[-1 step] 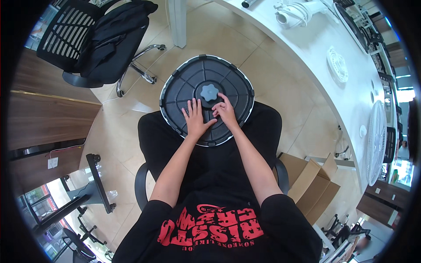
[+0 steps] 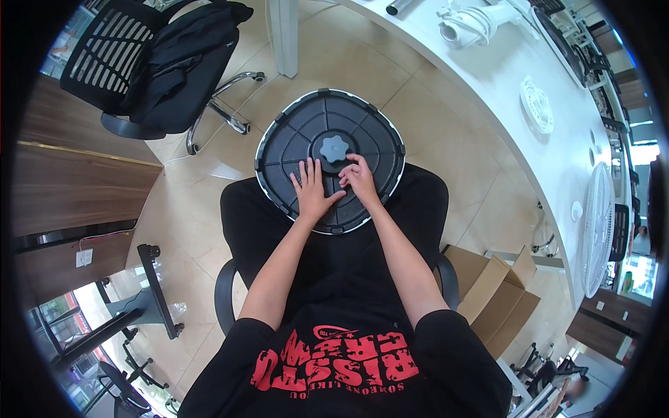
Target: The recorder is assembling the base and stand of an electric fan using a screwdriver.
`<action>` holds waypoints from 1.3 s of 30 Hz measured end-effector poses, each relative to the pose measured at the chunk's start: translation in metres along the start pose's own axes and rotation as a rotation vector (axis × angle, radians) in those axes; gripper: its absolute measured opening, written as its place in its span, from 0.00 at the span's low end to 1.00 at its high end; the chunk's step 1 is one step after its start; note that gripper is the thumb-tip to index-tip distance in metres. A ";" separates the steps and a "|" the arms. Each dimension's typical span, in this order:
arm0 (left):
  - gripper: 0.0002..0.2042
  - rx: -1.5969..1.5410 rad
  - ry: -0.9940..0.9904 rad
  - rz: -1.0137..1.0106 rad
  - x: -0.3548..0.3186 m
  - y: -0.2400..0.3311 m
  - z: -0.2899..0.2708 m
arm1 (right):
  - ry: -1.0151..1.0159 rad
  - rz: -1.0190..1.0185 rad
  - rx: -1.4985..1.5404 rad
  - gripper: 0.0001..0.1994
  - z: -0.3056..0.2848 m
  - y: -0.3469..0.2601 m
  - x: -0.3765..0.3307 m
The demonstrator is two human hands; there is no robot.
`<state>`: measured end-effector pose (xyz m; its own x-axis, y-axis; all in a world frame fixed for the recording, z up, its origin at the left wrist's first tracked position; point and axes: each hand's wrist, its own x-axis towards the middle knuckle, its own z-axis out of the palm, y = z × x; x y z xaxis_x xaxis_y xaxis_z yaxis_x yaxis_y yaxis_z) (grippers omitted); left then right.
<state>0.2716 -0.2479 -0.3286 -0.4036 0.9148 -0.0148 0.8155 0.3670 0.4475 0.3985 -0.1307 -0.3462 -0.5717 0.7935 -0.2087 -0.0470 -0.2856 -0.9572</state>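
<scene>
A round black base plate with a ribbed face and a white rim lies across my lap, with a black star-shaped knob at its centre. My left hand lies flat on the plate just below and left of the knob, fingers spread and holding nothing. My right hand rests beside it, its fingers curled with the tips on the plate right under the knob. Whether those fingers pinch anything is hidden. I sit in a black chair, in a black shirt with red print.
A long white table curves along the right, carrying a white motor part and a small white grille; a white fan stands by it. An office chair draped with a black jacket is at the upper left. Cardboard boxes sit at my right.
</scene>
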 end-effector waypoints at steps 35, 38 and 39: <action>0.61 0.002 0.012 -0.003 -0.002 -0.003 0.001 | 0.002 0.043 0.021 0.23 0.000 0.007 -0.001; 0.61 0.007 0.003 -0.007 -0.003 -0.005 0.001 | 0.012 0.036 0.033 0.21 0.004 0.004 -0.002; 0.61 0.005 -0.003 -0.012 -0.003 -0.006 0.001 | 0.010 0.026 0.025 0.22 0.005 0.002 -0.001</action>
<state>0.2688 -0.2530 -0.3318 -0.4122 0.9108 -0.0233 0.8124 0.3790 0.4432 0.3948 -0.1346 -0.3466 -0.5650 0.7907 -0.2356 -0.0528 -0.3196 -0.9461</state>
